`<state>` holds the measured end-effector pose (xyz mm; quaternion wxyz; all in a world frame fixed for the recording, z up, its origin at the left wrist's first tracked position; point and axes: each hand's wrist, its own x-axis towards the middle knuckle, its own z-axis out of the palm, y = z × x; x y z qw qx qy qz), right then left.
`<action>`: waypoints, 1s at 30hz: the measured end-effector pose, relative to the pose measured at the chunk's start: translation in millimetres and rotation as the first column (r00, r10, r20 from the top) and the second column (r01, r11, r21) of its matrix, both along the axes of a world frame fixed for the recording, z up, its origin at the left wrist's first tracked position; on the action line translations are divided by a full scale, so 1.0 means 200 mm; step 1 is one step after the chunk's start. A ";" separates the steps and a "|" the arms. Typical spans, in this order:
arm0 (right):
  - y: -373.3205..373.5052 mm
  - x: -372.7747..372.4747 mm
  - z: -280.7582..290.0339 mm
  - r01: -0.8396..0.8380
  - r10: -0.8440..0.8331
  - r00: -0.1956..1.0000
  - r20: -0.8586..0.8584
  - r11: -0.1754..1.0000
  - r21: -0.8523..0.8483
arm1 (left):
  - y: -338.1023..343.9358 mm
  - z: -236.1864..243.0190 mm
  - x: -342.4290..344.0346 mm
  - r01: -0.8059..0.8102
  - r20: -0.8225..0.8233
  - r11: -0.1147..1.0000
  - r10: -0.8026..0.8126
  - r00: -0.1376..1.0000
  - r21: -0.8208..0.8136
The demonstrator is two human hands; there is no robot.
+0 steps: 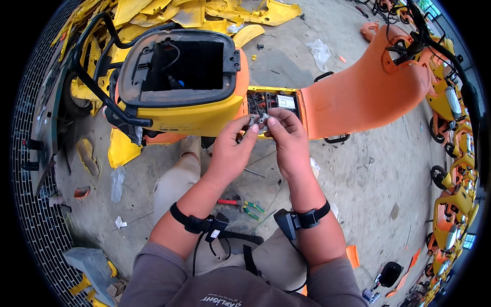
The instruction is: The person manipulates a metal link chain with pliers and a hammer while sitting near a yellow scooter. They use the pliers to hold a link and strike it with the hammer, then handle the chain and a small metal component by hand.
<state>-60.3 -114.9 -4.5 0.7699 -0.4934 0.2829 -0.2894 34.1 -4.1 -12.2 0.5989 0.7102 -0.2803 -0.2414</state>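
My left hand and my right hand are close together, thumbs and fingers pinched. Between their fingertips is a small silvery metal part; its exact kind is too small to tell, and the fingers hide some of it. Both hands are over the open floor bay of a scooter, where dark wiring and a silver box show. To the left is the scooter's yellow rear body with an uncovered black storage well. An orange front panel rises on the right.
Red-handled pliers and a green-handled tool lie on the concrete floor below my hands. A black tubular rail curves around the scooter's rear. Yellow panels are heaped behind, and several scooters line the right side.
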 end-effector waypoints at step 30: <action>0.00 -0.16 -0.01 -0.051 0.045 0.998 -0.045 0.987 -0.149 | 0.02 0.01 -0.05 0.138 -0.464 0.984 -0.175 0.868 -0.114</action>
